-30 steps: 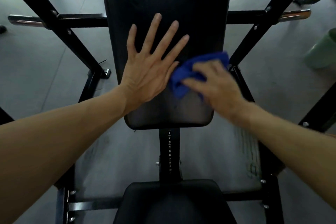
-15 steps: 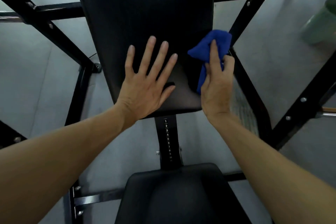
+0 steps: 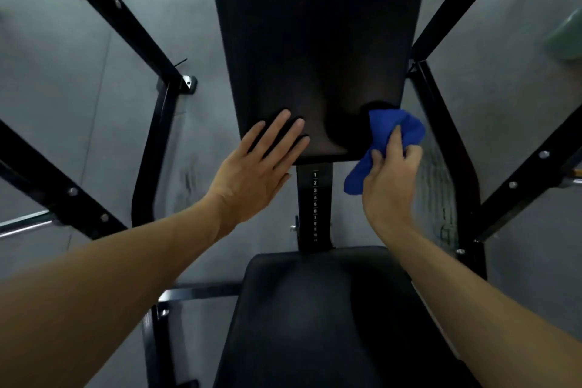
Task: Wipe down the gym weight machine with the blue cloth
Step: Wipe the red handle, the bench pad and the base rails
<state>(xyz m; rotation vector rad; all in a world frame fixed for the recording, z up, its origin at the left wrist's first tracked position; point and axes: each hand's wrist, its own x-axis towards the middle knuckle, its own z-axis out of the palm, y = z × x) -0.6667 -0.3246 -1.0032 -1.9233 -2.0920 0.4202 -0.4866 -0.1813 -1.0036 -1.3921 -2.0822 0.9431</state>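
right hand [image 3: 389, 179] grips bunched blue cloth [image 3: 385, 143] at back pad [image 3: 315, 50] near-right corner | left hand [image 3: 256, 167] flat, fingers spread, on near-left edge | pad's long axis runs far; unwiped seat pad [image 3: 318, 318] lies nearer, below both hands, right hand nearer cloth

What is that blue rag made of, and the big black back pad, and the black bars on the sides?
The blue cloth looks like soft woven or microfiber fabric: it bunches and folds in the right hand. The back pad seems to be matte black vinyl or faux leather over padding, smooth with a dull sheen. The frame bars look like black-painted metal, straight and rigid, with silver bolts.
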